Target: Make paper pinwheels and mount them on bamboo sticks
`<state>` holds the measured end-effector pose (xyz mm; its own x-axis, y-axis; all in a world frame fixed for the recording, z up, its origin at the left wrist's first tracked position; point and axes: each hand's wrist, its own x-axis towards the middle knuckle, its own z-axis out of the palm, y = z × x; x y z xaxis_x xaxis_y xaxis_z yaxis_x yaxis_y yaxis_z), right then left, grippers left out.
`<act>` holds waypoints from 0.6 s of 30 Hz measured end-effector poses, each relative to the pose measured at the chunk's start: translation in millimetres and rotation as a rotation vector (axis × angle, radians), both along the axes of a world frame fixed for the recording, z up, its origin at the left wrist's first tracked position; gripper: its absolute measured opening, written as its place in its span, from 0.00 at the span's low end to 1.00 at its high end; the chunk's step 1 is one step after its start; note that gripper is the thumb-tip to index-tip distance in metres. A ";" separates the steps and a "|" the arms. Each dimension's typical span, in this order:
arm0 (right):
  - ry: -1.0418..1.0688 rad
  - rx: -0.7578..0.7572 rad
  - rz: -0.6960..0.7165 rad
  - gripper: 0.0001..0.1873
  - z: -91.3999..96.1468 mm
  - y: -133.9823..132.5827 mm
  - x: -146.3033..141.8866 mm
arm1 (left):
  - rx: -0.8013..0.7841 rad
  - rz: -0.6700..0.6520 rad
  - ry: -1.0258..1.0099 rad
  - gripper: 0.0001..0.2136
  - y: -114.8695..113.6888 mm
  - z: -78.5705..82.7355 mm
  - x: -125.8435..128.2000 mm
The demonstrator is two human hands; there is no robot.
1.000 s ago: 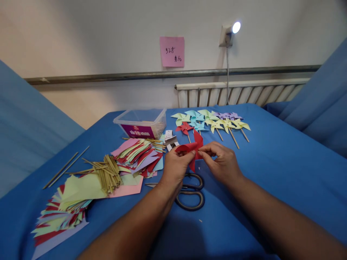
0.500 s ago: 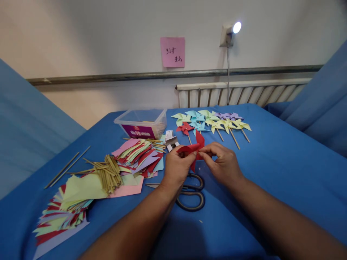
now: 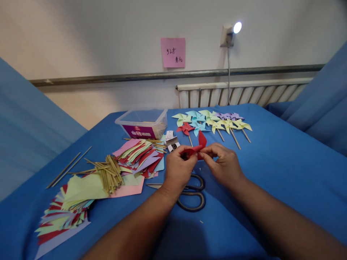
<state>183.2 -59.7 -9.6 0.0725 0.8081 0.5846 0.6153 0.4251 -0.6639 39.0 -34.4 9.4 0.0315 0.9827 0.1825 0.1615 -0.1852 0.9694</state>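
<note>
A red paper pinwheel [image 3: 202, 139] is held up over the table between my two hands. My left hand [image 3: 177, 166] pinches its folded blades from the left. From the right, the thumb and fingers of my right hand [image 3: 221, 160] are pinched at its middle; whether a pin or stick is between them is hidden. Black-handled scissors [image 3: 202, 200] lie on the table just below, their blades partly behind my left wrist. Beyond my left hand stands a small open white box [image 3: 172, 143] with dark bits inside.
Finished pinwheels [image 3: 210, 115] on sticks lie at the back right. A clear plastic tub [image 3: 149, 117] stands at the back. On the left are fanned coloured paper [image 3: 138, 153], more cut paper [image 3: 65, 216], a bundle of short sticks [image 3: 110, 173] and two longer sticks [image 3: 69, 168].
The red pinwheel has turned in my hands; its lower blade, which hung below my fingers, no longer shows there. Both hands keep their pinch in nearly the same place.
</note>
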 end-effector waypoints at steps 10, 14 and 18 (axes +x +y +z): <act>0.408 -0.204 0.129 0.05 -0.5 3.6 -2.9 | -0.026 -0.032 -0.021 0.05 1.6 -0.9 -0.6; 0.658 -0.264 0.205 0.11 -0.5 6.7 -4.9 | -0.044 -0.062 -0.040 0.06 3.9 -4.2 -2.0; 0.851 -0.347 0.305 0.23 2.7 8.1 -4.8 | -0.059 -0.079 -0.062 0.08 3.7 -3.7 -2.3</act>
